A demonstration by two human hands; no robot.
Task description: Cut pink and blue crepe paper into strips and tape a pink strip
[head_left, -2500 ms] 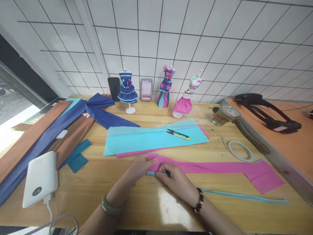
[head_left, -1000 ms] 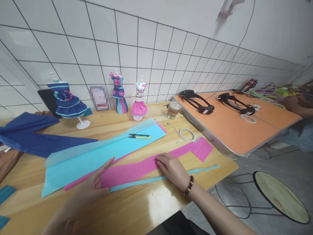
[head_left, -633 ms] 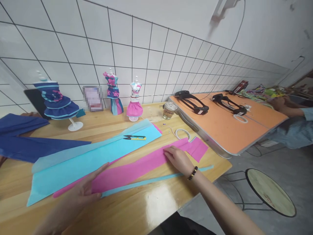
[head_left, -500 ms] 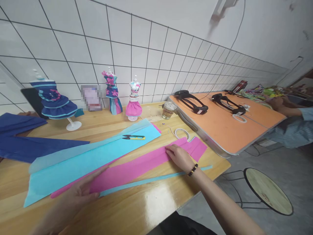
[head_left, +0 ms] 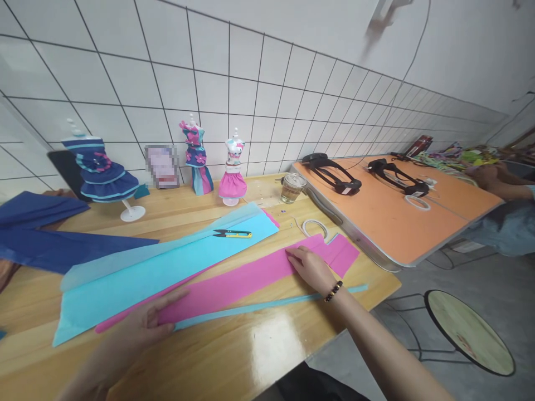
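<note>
A long pink strip of thin, cloth-like material (head_left: 246, 278) lies flat across the wooden table. At its near left end rests my left hand (head_left: 134, 328), thumb and index finger spread apart with the strip's edge between them. My right hand (head_left: 311, 267), wearing a beaded bracelet, lies on the strip towards its right end, fingers stretched and fingertips touching it. Beyond my hands is a wide light-blue sheet (head_left: 179, 273) with pink material under its edge. Thread snips (head_left: 233, 234) lie on that sheet. A narrow blue strip (head_left: 267, 304) runs along the near side of the pink one.
Three small dress forms (head_left: 104, 175) in doll clothes stand by the tiled wall. Dark blue material (head_left: 75, 248) lies left. A glass (head_left: 292, 188) and a tape roll (head_left: 314, 229) are at the right, beside an orange table (head_left: 384, 223) with black headsets. Another person's hands show far right.
The whole view has shifted slightly, so things appear a little further right. Both hands stay at the same places on the pink strip, with hardly any movement.
</note>
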